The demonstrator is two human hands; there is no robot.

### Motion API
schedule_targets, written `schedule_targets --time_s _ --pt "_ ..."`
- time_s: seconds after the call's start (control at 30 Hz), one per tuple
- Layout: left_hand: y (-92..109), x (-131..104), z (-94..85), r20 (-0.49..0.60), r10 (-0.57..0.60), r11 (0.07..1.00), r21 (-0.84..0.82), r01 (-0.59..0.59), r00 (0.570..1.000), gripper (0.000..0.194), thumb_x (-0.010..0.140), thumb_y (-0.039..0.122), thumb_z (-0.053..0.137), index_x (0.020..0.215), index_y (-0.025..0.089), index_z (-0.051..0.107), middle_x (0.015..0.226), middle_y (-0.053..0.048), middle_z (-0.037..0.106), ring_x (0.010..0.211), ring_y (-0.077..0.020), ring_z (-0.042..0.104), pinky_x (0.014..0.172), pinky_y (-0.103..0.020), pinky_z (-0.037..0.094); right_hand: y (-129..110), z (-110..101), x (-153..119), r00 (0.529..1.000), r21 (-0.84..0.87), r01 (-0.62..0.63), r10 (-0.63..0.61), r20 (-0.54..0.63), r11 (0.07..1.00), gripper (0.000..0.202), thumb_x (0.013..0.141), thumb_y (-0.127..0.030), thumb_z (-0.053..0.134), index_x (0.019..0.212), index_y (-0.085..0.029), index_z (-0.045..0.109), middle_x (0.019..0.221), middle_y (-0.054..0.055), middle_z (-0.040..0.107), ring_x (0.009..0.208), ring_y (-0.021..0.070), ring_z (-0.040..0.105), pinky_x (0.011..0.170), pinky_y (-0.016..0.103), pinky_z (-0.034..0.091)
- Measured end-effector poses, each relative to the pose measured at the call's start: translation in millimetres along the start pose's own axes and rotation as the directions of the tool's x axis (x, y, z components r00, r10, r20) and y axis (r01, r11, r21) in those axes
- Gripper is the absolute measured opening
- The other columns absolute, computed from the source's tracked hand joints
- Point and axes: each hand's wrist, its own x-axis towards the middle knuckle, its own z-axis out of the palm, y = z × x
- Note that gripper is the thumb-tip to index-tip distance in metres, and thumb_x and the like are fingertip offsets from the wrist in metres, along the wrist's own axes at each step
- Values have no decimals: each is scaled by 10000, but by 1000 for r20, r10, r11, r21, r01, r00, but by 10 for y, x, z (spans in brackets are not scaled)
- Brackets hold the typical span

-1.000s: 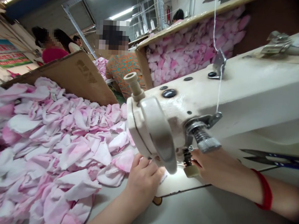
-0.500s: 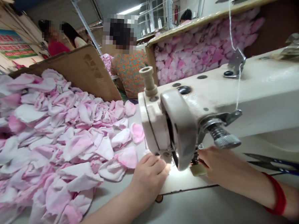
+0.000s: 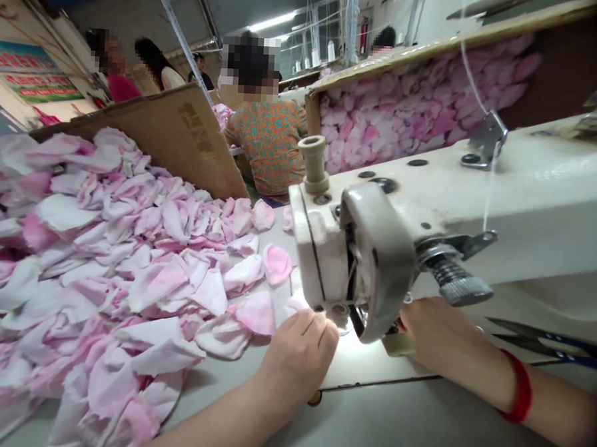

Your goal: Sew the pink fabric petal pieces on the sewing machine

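A white sewing machine [image 3: 377, 254] stands over a lit plate at the centre right. My left hand [image 3: 301, 357] lies just left of the needle area, its fingers curled together at the edge of a pale fabric piece [image 3: 297, 305]; its fingertips are hidden. My right hand [image 3: 430, 334], with a red band on the wrist, reaches behind the machine head from the right. Its fingers are mostly hidden by the machine, so what it holds cannot be made out.
Pink and white fabric pieces [image 3: 175, 284] pile up on the left, against a cardboard sheet [image 3: 183, 137]. Dark scissors [image 3: 542, 340] lie at the right. Behind stand a box of pink pieces [image 3: 384, 114] and a person in a patterned shirt [image 3: 270, 142].
The view has shifted slightly, so the machine sits further right. My right hand has drawn nearer to the machine head. My left hand's fingers remain curled beside the needle area.
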Motion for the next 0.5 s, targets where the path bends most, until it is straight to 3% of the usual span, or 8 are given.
schedule_targets --time_s 0.13,0.23,0.37,0.43,0.5 --pt "-25 -29 -4 31 -37 996 -78 40 999 219 795 4 311 754 148 471 642 -21 498 587 -161 477 522 -265 410 -17 -35 -26 1000 -28 0 0 0 1000 265 773 -96 345 574 -189 492 542 44 587 502 151 537 438 244 218" --pt "-106 -62 -36 133 -119 968 -203 145 984 205 719 -4 357 754 163 469 675 -24 501 634 -168 487 539 -263 420 21 -36 -37 999 -48 23 -25 -40 999 248 778 -114 356 610 -182 525 528 38 578 469 146 523 446 251 237" --pt "-258 -73 -72 146 -160 923 -328 200 976 202 671 8 409 777 160 488 776 -53 527 730 -177 496 623 -274 445 45 106 -71 972 -98 170 -183 -146 981 176 791 -169 428 691 -170 572 608 38 613 550 171 569 486 276 286" --pt "-323 -58 -71 85 -140 916 -366 162 986 188 683 12 414 767 160 494 772 -51 524 732 -171 491 635 -271 444 -25 246 -105 905 -154 339 -366 -215 928 155 773 -128 447 745 -173 592 623 18 614 542 164 561 488 284 294" --pt "-377 -37 -67 17 -113 920 -377 111 993 152 691 35 437 753 160 498 756 -47 519 740 -176 485 651 -284 443 -160 395 -134 775 -272 476 -546 -318 836 222 750 -68 424 855 -149 602 594 12 586 482 159 518 458 290 282"
